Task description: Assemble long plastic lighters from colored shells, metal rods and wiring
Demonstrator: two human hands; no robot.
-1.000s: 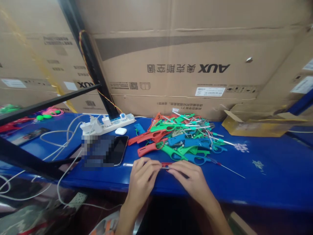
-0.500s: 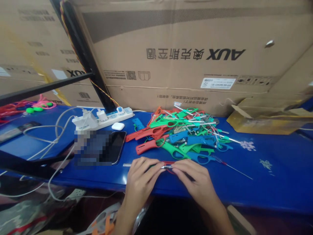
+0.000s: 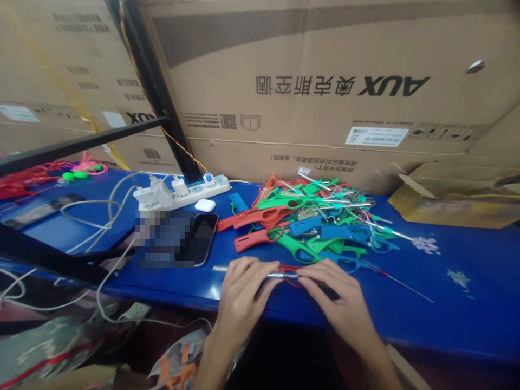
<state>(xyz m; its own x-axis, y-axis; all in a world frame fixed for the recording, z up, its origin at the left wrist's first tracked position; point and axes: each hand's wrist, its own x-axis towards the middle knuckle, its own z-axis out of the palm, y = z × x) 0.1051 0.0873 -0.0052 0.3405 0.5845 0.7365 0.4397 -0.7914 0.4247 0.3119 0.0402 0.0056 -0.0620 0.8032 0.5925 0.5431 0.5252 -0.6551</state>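
My left hand [image 3: 247, 284] is closed on a thin silver metal tube [image 3: 277, 275], fingertips and thumb pressed around it. My right hand [image 3: 335, 295] pinches the tube's right end between thumb and fingers. Behind the fingertips lies a red lighter part [image 3: 290, 268], partly hidden by both hands. Another silver end [image 3: 220, 268] sticks out left of my left hand; I cannot tell whether it belongs to the same tube. Just beyond is a pile of red, green and blue lighter shells [image 3: 312, 246] mixed with metal tubes and wires.
Left of the pile are a phone [image 3: 206, 238], a white earbud case [image 3: 205, 205] and a power strip [image 3: 221, 185] with chargers and cables. A thin rod with a red part [image 3: 406, 286] lies right. An open carton [image 3: 455, 208] stands at back right, before a large cardboard box [image 3: 309, 116].
The view has shifted, so the scene sits further right. More of the silver tube shows between my hands, which have moved slightly apart while still gripping it.
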